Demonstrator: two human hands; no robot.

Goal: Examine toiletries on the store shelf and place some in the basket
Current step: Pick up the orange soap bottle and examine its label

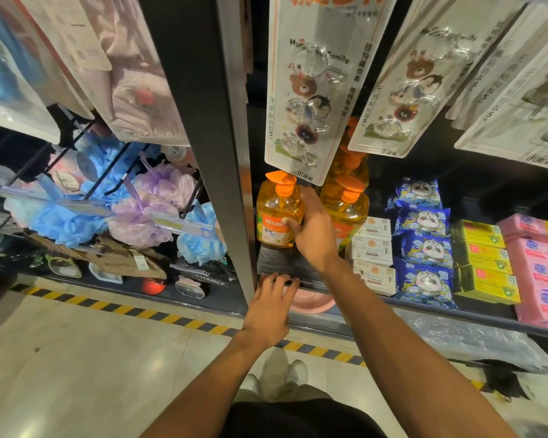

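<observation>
An orange pump bottle (274,213) with an orange cap stands at the left end of the store shelf (456,314). My right hand (314,232) grips its right side, thumb across the label. More orange pump bottles (350,203) stand right behind my hand. My left hand (271,306) rests with spread fingers on the shelf's front edge, below the gripped bottle, and holds nothing. No basket is in view.
White soap boxes (374,251), blue panda packs (424,245), yellow boxes (484,263) and pink packs (538,270) fill the shelf to the right. Cards of adhesive hooks (310,90) hang overhead. A black upright post (215,153) separates bath sponges (146,207) on the left. A pink basin (310,303) lies below.
</observation>
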